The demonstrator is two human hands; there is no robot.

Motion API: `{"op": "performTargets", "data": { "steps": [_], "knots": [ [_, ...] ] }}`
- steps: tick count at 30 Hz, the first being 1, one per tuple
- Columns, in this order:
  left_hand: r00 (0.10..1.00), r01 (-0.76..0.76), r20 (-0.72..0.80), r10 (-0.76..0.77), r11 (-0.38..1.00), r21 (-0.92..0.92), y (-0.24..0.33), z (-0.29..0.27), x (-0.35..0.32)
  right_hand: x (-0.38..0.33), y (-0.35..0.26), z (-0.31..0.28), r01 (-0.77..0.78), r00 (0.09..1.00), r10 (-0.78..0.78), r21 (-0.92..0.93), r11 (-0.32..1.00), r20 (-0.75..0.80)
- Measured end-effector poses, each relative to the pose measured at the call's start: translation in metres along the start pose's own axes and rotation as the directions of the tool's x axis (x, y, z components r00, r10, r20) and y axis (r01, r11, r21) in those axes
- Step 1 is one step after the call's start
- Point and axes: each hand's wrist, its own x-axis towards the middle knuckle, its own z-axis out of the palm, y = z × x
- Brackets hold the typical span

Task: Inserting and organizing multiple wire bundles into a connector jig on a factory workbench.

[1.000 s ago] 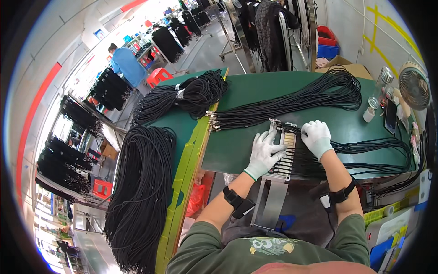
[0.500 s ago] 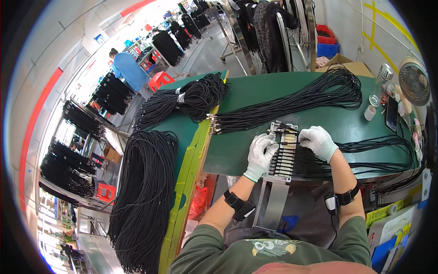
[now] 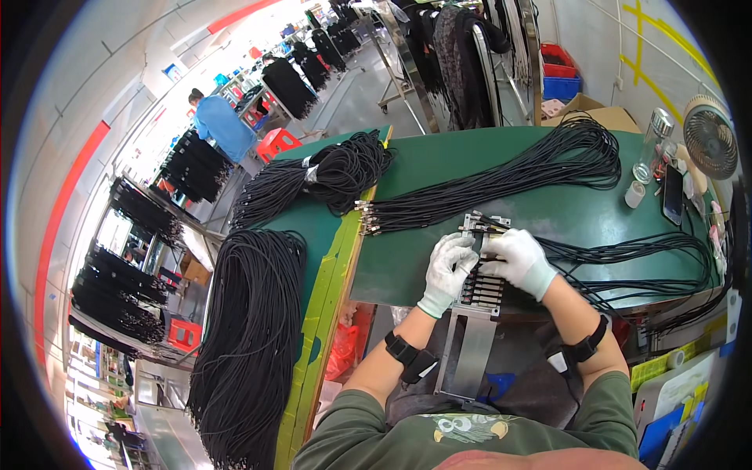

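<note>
My left hand (image 3: 449, 272), in a white glove, is at the left side of a narrow metal fixture (image 3: 484, 311). Its thumb and fingers are curled together by the slots, and what lies between them is too small to make out. From the right, my gloved right hand (image 3: 517, 262) reaches over the fixture, fingertips pinched on a black cable near the left hand. It covers the middle slots. Below it, several dark cable ends (image 3: 487, 288) lie side by side in the fixture. Their black cables (image 3: 627, 249) run off to the right in loops.
A long black cable bundle (image 3: 501, 174) with metal ends lies across the green table (image 3: 439, 145). More bundles (image 3: 251, 329) lie to the left, beyond a yellow-taped edge (image 3: 317, 313). A fan (image 3: 710, 137), phone (image 3: 673, 194) and glass bottle (image 3: 654, 145) stand or lie at right. A person in blue (image 3: 223, 125) is far left.
My right hand has moved left, from beside the fixture to over its slots, close to the left hand. The left hand has stayed nearly in place.
</note>
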Motion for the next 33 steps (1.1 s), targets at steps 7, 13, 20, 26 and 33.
{"op": "performTargets", "data": {
  "steps": [7,13,20,26,33],
  "knots": [
    [1.0,-0.013,-0.01,0.014,1.0,0.027,-0.001,-0.002,-0.001,-0.001,0.008,-0.015,-0.118,0.986,0.115,0.022,0.993,0.117],
    [0.986,0.137,-0.085,-0.14,0.99,-0.042,-0.009,-0.003,-0.007,-0.012,0.031,-0.02,-0.143,0.989,0.14,0.069,0.987,0.044],
    [0.985,0.167,-0.031,-0.169,0.985,-0.05,-0.012,0.002,-0.007,-0.012,0.022,-0.02,-0.066,0.998,0.066,0.005,0.998,0.009],
    [0.991,0.115,-0.077,-0.106,0.987,0.113,-0.015,-0.005,-0.003,-0.008,0.018,-0.017,-0.051,0.997,0.046,-0.085,0.995,-0.061],
    [0.969,0.237,-0.091,-0.23,0.969,0.072,-0.009,0.003,0.002,-0.009,0.025,-0.019,-0.142,0.986,0.162,-0.285,0.948,0.047]
  ]
}}
